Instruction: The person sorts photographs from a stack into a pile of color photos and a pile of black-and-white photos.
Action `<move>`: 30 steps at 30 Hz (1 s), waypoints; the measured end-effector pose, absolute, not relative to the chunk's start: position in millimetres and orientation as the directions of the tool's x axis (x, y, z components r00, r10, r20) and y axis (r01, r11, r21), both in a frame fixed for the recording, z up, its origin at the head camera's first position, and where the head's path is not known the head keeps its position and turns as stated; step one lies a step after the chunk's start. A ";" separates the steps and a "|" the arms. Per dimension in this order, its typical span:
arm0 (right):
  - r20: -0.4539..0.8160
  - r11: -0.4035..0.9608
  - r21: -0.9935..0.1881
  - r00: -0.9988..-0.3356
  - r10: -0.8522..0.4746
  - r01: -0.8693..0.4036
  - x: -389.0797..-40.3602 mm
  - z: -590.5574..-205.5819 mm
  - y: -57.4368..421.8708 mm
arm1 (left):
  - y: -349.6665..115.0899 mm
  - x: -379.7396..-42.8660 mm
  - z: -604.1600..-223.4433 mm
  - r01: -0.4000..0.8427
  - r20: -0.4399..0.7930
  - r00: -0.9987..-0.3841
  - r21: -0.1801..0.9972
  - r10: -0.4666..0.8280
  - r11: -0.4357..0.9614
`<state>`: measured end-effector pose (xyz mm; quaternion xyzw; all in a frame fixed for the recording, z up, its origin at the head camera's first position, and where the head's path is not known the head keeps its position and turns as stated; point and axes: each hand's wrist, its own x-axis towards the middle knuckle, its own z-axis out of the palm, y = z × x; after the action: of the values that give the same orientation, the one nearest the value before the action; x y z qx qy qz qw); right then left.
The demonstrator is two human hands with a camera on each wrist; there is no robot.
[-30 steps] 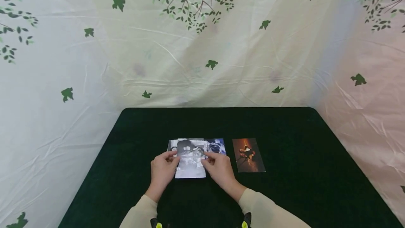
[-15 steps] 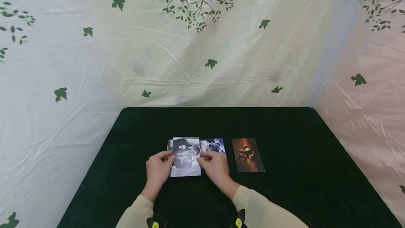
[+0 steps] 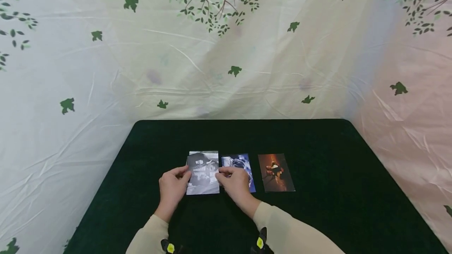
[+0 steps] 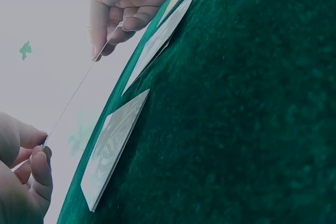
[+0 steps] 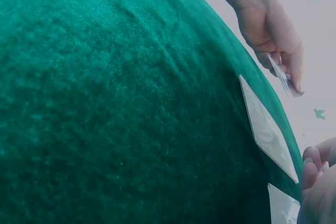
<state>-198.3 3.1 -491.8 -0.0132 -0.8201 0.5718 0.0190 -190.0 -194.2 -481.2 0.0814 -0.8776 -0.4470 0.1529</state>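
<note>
Both hands hold a black-and-white photo card [image 3: 203, 179] by its side edges. My left hand [image 3: 172, 189] pinches the left edge between thumb and fingers, and my right hand [image 3: 236, 186] pinches the right edge. The left wrist view shows the held card nearly edge-on, raised above the table, apart from a small stack of cards [image 4: 115, 148] lying below it. From the head, the held card hides that stack. A blue-toned photo card [image 3: 236, 160] lies to the right, partly covered by my right hand. Farther right lies a brown-orange photo card [image 3: 276, 173].
A dark green cloth [image 3: 335, 191] covers the table. Behind and beside it hangs a pale curtain [image 3: 197, 58] with printed leaves and branches. Sleeves with dark wrist bands reach in from the front edge.
Both hands have moved left and slightly away from me with the black-and-white photo card. It now covers the left stack, and more of the blue-toned card shows.
</note>
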 end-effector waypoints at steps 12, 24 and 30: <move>-0.034 0.383 -0.923 -0.999 0.019 0.038 -208.0 -495.2 -9.7 | -205.2 -200.9 -483.9 -0.070 0.125 -0.954 0.789 -0.271 0.610; -0.003 0.512 -0.859 -1.000 -0.017 -0.006 -215.6 -497.1 -16.6 | -213.7 -212.5 -492.0 -0.160 -0.006 -0.968 0.783 -0.251 0.600; 0.025 0.535 -0.844 -0.999 -0.027 -0.036 -218.6 -500.4 -18.9 | -216.1 -215.5 -496.2 -0.172 -0.032 -0.971 0.784 -0.238 0.597</move>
<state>-218.6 -18.9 -500.4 0.0180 -0.8760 0.4820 0.0043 -215.5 -216.1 -496.2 0.1151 -0.8926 -0.4342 0.0381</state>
